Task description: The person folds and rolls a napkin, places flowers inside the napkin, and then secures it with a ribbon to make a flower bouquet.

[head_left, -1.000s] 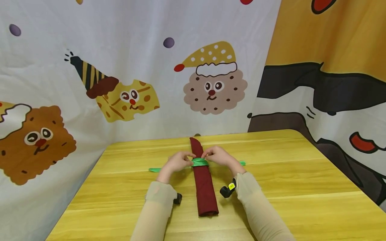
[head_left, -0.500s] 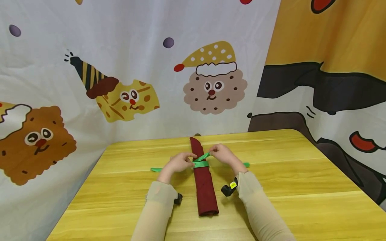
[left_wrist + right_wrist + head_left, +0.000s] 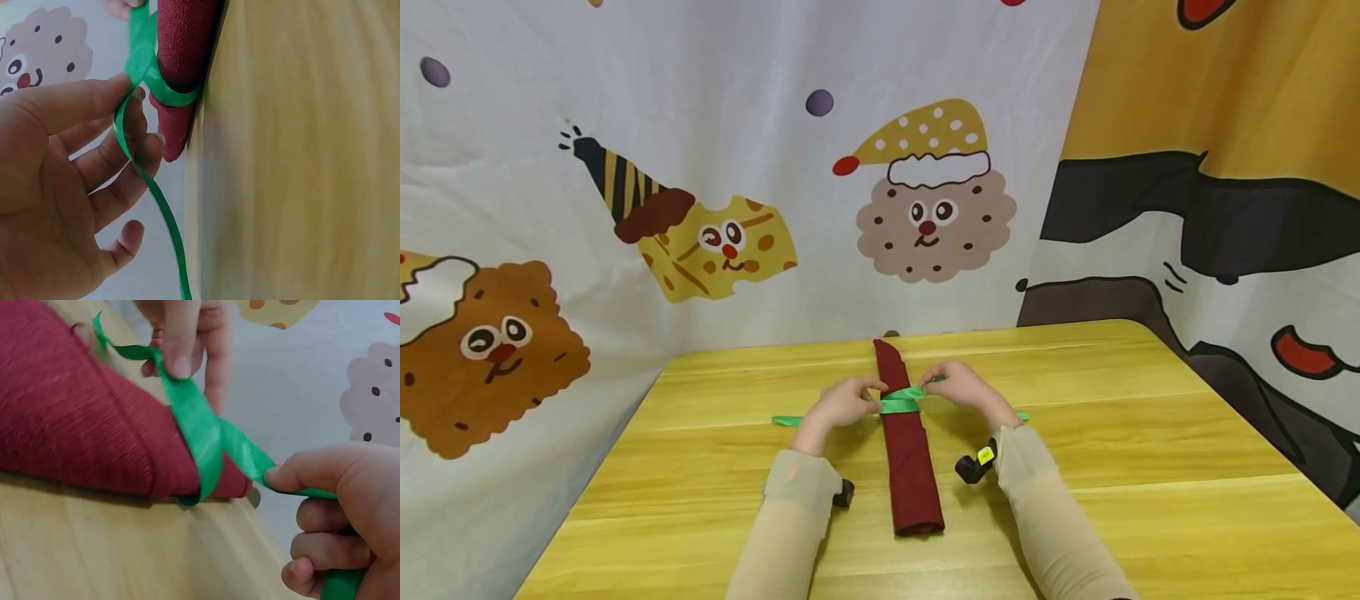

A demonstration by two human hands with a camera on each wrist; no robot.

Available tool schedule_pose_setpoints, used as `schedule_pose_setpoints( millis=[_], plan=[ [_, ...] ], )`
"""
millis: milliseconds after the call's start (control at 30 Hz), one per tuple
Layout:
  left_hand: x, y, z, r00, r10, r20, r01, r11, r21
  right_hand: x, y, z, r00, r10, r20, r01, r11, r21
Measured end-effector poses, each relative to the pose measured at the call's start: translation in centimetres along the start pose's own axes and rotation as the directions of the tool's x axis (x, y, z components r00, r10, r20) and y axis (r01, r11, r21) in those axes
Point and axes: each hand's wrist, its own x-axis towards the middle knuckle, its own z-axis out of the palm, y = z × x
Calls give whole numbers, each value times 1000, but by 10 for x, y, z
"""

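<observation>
A dark red rolled cloth (image 3: 913, 475) lies lengthwise on the table, its narrower end pointing away from me. Around its far half runs a green satin ribbon (image 3: 899, 407), whose two strands cross over the roll in the right wrist view. My left hand (image 3: 846, 403) pinches one strand between thumb and finger at the roll's left side; that tail (image 3: 167, 215) trails down past the fingers in the left wrist view. On the other side, my right hand (image 3: 962, 388) pinches the second strand, with more ribbon (image 3: 342, 584) running under its curled fingers.
The wooden table (image 3: 700, 517) reaches back to a white curtain (image 3: 737, 108) printed with cartoon biscuits and cheese. Ribbon ends stick out beyond both hands, one at the left (image 3: 786, 421). A small black camera (image 3: 976, 464) sits at my right wrist.
My right hand has moved from over the roll out to the right, drawing a ribbon strand with it; that strand now lies lower than half a second ago. The left hand stays nearly in place.
</observation>
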Motion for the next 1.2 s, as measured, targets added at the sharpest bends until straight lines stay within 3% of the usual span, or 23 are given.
schedule_pose_setpoints(
  millis=[133,267,500,867,1200],
  plan=[
    [1,0,0,1000,-10,-7,11,1000,27,-1,-6,-3,998,-38,46,34,997,72],
    [2,1,1,1000,2,6,-3,999,41,-3,-14,-4,994,-83,70,80,995,51],
    [2,3,3,1000,-8,0,8,999,47,-3,-27,-3,991,-72,112,65,996,64],
    [5,2,6,1000,-24,-12,24,999,22,-7,-15,-16,996,-53,69,49,997,53],
    [7,3,6,998,53,41,-52,999,-7,-12,-27,-24,996,-54,67,51,998,38]
  ],
)
